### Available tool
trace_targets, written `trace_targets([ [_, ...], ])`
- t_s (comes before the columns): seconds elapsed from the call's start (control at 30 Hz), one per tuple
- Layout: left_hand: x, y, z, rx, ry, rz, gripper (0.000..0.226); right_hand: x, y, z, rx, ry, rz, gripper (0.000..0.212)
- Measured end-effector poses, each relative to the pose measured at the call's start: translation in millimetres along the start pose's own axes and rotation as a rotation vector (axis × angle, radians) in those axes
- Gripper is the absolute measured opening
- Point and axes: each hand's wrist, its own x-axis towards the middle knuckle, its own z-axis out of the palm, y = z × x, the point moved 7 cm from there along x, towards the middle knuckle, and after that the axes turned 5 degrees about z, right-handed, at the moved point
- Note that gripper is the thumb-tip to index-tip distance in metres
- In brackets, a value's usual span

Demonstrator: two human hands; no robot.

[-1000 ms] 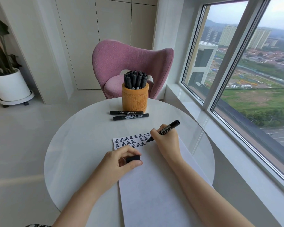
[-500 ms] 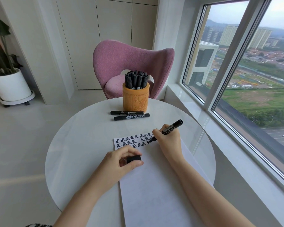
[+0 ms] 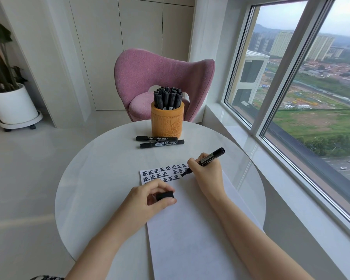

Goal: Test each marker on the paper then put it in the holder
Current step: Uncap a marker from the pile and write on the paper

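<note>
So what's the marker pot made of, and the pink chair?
The pot looks like carved bamboo or wood: matte tan, with patterns cut into its wall. The pink chair seems covered in nubbly fabric, soft and dull, not shiny.

Under the left hand [image 3: 150, 201] and the right hand [image 3: 208, 174] we see a round white table [image 3: 101, 178]. Beyond the right hand, at the table's far side, a pink upholstered chair [image 3: 150, 77] faces us. Well off to the left of the left hand, a leafy plant [image 3: 0, 47] grows in a white pot [image 3: 14, 106], which sits on a wheeled saucer [image 3: 20, 123] on the pale floor [image 3: 18, 178]. Behind the chair we see plain cream wall panels [image 3: 139, 27]. To the right of the right hand a white sill [image 3: 271, 168] runs below a big window [image 3: 281, 77]; through it we make out tower blocks [image 3: 281, 43], green fields [image 3: 321, 126] and a road [image 3: 348, 164] with cars.
</note>
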Motion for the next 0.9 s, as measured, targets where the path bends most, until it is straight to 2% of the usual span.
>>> trace_targets([
  [0.43,0.6,-0.4,0.2,0.001,0.002,0.013,0.016,-1.6,-1.1,3.7,-0.035,-0.024,-0.01,0.026],
  [0.63,1.1,-2.4,0.9,-0.007,-0.007,0.015,0.013,-0.5,-1.0,3.0,-0.048,-0.019,-0.01,0.036],
  [0.8,1.0,-1.9,1.3,-0.011,-0.003,0.011,0.013,-0.9,-1.5,1.6,-0.023,-0.017,-0.019,0.026],
  [0.9,1.2,-1.7,1.3,-0.014,-0.002,0.011,0.013,-0.9,-1.3,2.3,-0.024,-0.026,-0.019,0.029],
])
